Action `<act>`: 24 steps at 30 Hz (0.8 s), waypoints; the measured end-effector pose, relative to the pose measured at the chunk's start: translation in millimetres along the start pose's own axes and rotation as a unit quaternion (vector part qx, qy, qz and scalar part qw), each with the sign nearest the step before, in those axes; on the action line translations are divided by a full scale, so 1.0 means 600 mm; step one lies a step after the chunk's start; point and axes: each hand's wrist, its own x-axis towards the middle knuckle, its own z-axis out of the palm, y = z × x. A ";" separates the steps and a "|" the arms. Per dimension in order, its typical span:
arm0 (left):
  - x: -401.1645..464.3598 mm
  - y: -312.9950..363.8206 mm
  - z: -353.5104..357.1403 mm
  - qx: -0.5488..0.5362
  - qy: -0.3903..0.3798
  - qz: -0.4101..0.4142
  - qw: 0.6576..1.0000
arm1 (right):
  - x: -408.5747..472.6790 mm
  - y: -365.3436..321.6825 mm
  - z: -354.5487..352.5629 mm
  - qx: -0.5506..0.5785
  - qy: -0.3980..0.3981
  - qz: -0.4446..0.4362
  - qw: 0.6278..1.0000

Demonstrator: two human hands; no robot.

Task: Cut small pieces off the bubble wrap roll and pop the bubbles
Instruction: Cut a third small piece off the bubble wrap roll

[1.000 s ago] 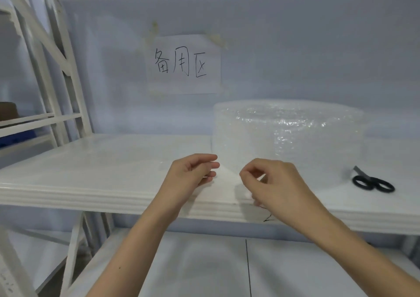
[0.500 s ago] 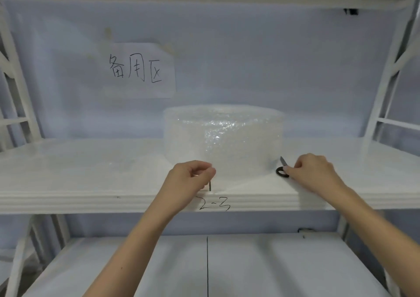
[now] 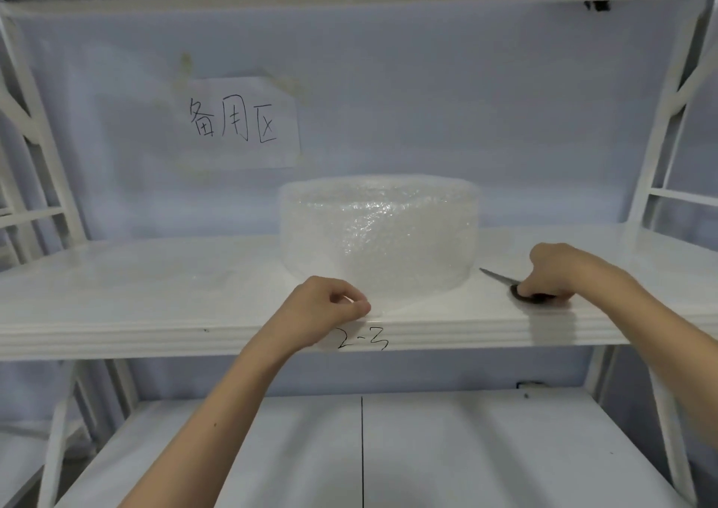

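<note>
Head view: left hand (image 3: 324,305) pinches bubble wrap (image 3: 379,235) edge; right hand (image 3: 559,270) grips scissors (image 3: 516,288) (handles seemingly hidden)

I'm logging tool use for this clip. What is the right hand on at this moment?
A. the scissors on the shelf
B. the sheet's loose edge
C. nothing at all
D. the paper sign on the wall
A: the right hand curls over the black handles of the scissors, which lie on the shelf beside the bubble wrap roll; the blades point out to its left.
</note>
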 end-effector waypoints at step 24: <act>-0.010 0.007 0.052 -0.086 0.036 0.001 0.996 | -0.178 -0.062 0.241 0.665 -0.340 -0.176 0.641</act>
